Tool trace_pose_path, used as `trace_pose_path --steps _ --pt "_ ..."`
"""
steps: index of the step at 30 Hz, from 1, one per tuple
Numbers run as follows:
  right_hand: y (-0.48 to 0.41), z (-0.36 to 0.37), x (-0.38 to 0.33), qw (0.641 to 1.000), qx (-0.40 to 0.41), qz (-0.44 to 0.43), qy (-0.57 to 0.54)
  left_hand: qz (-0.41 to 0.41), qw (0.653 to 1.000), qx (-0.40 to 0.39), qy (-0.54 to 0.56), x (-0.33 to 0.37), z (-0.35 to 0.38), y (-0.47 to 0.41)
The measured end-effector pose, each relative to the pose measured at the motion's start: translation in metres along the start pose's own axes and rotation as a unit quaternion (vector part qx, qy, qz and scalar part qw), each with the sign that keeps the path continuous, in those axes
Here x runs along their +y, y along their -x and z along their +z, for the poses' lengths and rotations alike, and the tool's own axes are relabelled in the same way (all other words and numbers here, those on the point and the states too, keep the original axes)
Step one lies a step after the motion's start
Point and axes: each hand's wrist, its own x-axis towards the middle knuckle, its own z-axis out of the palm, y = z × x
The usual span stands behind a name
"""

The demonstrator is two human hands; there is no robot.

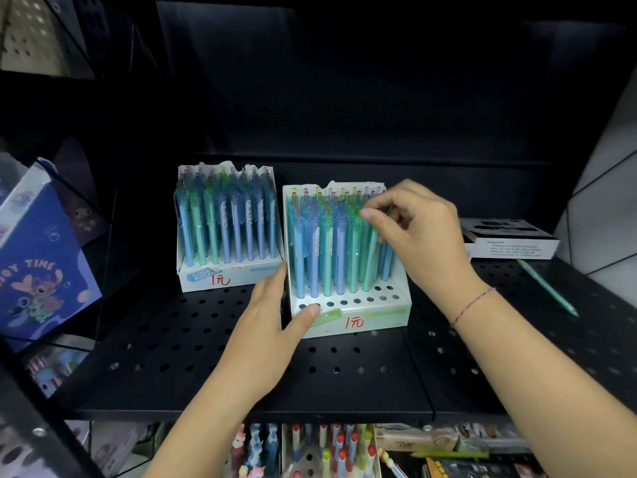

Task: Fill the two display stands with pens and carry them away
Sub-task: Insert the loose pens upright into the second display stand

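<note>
Left hand (272, 315), fingers flat, braces the near stand (379, 315) at eight o'clock while the right hand (420, 232) pinches a teal pen (371, 257), which wants lowering upright, straight into its hole.

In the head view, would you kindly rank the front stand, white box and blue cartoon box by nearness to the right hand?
1. front stand, beneath the right hand.
2. white box, just right.
3. blue cartoon box, far left.

- Left stand (229, 277): white card, upright on your shelf (193, 343), every hole filled with blue and green pens (224, 229).
- Right stand (379, 313): just beside it, nearer you; front row of holes unfilled.
- Loose pen (548, 288): green, flat, far right.
</note>
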Motion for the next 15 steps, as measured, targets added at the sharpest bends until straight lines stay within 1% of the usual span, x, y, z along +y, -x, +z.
trace_pose_path --steps 3,4,6,7,8,9,11,13,15 --pt "0.007 -0.012 0.003 1.000 -0.016 0.004 -0.018 -0.008 1.000 0.000 -0.001 0.002 -0.001 0.001" --pt "0.008 -0.020 0.006 0.999 -0.012 0.025 -0.029 -0.010 1.000 -0.001 0.000 0.002 -0.001 0.001" --pt "0.009 -0.043 0.018 0.995 0.020 0.088 -0.039 -0.013 1.000 -0.002 -0.002 0.003 -0.001 0.002" --pt "0.009 -0.056 0.030 0.992 0.034 0.124 -0.018 -0.015 1.000 -0.002 -0.002 0.003 -0.002 0.002" --pt "0.009 -0.070 0.045 0.986 0.032 0.163 0.031 -0.017 1.000 -0.002 -0.001 0.004 -0.002 0.002" --pt "0.011 -0.084 0.061 0.974 0.014 0.206 0.093 -0.020 1.000 -0.002 0.002 0.004 -0.002 0.002" --pt "0.023 -0.108 0.098 0.932 -0.046 0.307 0.185 -0.024 1.000 -0.003 0.008 0.005 -0.003 0.003" --pt "0.037 -0.127 0.124 0.886 -0.099 0.394 0.225 -0.028 1.000 -0.002 0.011 0.007 -0.003 0.004" --pt "0.047 -0.141 0.141 0.857 -0.127 0.434 0.249 -0.029 1.000 0.000 0.012 0.008 -0.003 0.004"
